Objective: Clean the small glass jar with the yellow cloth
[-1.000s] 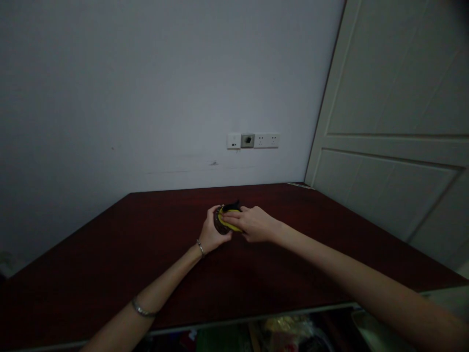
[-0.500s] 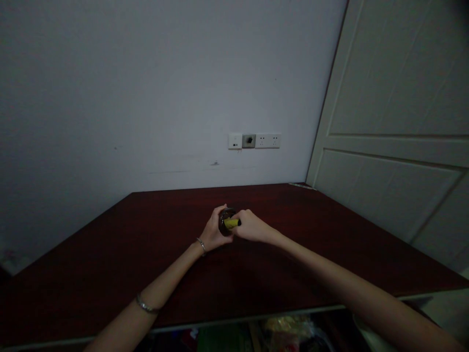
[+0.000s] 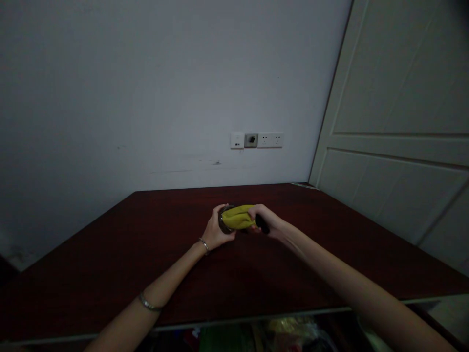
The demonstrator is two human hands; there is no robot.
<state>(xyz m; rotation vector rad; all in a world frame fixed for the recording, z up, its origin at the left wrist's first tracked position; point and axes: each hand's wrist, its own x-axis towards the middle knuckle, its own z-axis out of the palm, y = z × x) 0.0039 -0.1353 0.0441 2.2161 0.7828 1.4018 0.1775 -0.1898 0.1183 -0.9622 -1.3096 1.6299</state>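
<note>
My left hand is wrapped round a dark, shiny, round cup-like vessel, tilted with its mouth facing right. Out of that mouth comes a soft, folded yellow cloth, with one end at the vessel's opening. My right hand grips the cloth's other end, just right of the vessel. A black piece shows at the cloth's end, by the right fingers; what it is, I cannot make out. How deep the cloth reaches into the vessel is hidden.
Both arms rest over a dark red wooden tabletop. Behind it is a pale wall with sockets. A white panelled door stands at the right. Below the front edge, an open space holds a green item and crinkled clear packaging.
My right hand has moved right, away from the vessel, and much more of the yellow cloth now shows between the two hands. The left hand keeps its hold on the vessel.
</note>
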